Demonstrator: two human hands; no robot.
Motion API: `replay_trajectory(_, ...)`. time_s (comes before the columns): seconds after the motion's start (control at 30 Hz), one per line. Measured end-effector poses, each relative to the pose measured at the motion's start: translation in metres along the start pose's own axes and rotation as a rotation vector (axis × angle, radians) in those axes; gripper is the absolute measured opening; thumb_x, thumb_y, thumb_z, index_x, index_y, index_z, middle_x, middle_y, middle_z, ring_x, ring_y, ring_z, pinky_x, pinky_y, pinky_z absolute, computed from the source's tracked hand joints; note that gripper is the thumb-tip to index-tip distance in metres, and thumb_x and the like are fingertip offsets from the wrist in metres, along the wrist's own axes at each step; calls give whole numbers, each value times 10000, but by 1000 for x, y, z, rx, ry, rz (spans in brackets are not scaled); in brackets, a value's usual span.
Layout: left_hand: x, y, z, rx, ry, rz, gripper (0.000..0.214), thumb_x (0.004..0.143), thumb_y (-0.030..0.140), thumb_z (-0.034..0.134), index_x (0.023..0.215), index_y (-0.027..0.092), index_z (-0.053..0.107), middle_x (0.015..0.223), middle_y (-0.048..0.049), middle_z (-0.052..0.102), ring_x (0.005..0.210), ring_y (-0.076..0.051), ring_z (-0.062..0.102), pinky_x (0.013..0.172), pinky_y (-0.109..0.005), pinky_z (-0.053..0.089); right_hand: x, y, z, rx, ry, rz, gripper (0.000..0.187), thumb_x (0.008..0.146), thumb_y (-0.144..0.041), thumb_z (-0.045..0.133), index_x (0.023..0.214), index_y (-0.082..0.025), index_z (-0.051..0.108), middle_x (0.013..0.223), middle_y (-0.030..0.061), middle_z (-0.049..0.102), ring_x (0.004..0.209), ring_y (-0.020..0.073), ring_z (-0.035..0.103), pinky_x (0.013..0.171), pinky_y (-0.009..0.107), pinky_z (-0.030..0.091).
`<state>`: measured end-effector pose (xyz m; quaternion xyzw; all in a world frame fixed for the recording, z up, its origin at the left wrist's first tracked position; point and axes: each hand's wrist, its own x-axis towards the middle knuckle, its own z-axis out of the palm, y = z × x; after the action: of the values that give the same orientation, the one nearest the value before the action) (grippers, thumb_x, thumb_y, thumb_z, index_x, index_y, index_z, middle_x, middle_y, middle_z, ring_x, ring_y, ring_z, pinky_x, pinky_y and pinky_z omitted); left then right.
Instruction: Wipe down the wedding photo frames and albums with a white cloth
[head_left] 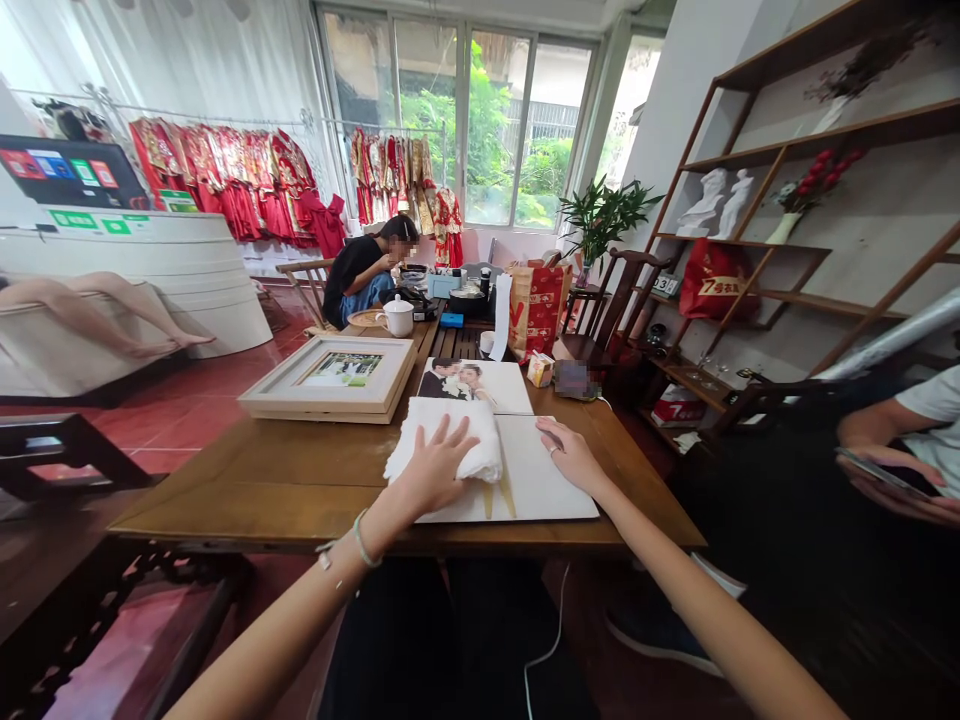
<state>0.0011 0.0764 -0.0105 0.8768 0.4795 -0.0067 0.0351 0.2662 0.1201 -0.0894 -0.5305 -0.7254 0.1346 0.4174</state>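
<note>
My left hand (437,465) lies flat with fingers spread on a folded white cloth (480,440), pressing it onto an open white photo album (540,485) on the wooden table (300,480). My right hand (571,455) rests on the album's right page with fingers curled down against it; nothing shows in them. The album's far page (480,385) shows a wedding photo of a couple.
A framed photo (334,375) lies at the table's left. A white teapot (398,316), red gift bag (536,305) and small boxes stand farther back, where a person sits. Another person's hands hold a phone (889,480) at right. Wooden shelves line the right wall.
</note>
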Motion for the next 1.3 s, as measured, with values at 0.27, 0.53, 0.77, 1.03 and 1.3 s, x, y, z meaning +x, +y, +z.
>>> replay_trajectory(0.27,-85,28,12,-12,-14,-47,883,548,97,489,1399,268,330,1537,5,66,1395,-283,-66,1099,-578,-10,-1,3,0,23,-9,7,309,824,-195,483,1082,-215,651,1237,80,606,1213,226,506,1067,448,351)
replay_trajectory(0.53,-44,2,4,-11,31,-27,841,646,118,483,1431,300,241,1528,-2,155,1401,-273,51,1101,-562,97,0,3,0,21,-29,-4,299,831,-217,484,1075,-203,656,1246,85,598,1217,219,503,1068,426,355)
replay_trajectory(0.77,19,-35,-4,-17,26,-73,661,813,247,417,1442,281,219,1521,-52,182,1392,-311,96,1055,-620,129,0,3,-1,2,-36,-11,310,840,-221,472,1091,-181,648,1247,105,595,1217,223,503,1073,433,345)
replay_trajectory(1.03,2,-36,-3,-67,-5,-38,727,746,158,404,1434,317,231,1532,-16,130,1398,-298,47,1041,-639,138,0,4,-1,29,-22,-15,306,833,-210,480,1088,-204,649,1243,92,600,1218,224,502,1075,445,337)
replay_trajectory(1.3,-84,1,14,-41,22,-12,847,665,113,451,1434,370,201,1532,57,39,1395,-264,-44,1092,-580,77,0,4,0,39,-19,-4,307,826,-209,485,1084,-219,651,1243,78,602,1221,222,500,1067,443,351)
